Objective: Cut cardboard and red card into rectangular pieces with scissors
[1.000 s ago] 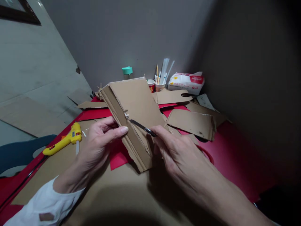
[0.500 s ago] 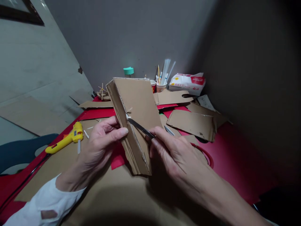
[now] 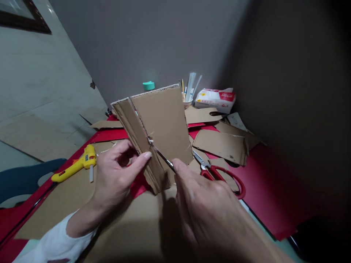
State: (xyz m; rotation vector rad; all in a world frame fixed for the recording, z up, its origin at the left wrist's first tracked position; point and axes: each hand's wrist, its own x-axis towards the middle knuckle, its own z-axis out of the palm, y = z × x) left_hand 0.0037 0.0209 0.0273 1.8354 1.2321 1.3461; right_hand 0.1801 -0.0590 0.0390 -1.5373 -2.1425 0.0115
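My left hand (image 3: 116, 175) grips the left side of a folded cardboard piece (image 3: 161, 124) and holds it upright above the table, thumb pressed on its face. My right hand (image 3: 204, 204) is closed on a thin metal blade (image 3: 163, 157), whose tip meets a small pale peg at the cardboard's fold. The blade's handle is hidden in my fingers.
Red-handled scissors (image 3: 219, 173) lie just right of my right hand. A yellow glue gun (image 3: 74, 166) lies at the left on a large cardboard sheet (image 3: 60, 197). Cardboard scraps (image 3: 222, 144), red paper, cups with sticks (image 3: 189, 91), a green-capped bottle (image 3: 148, 86) and a white packet (image 3: 215, 96) sit by the wall.
The cardboard piece has been tipped more upright and raised a little. My right hand has drawn back toward me, so the scissors beside it have come into sight.
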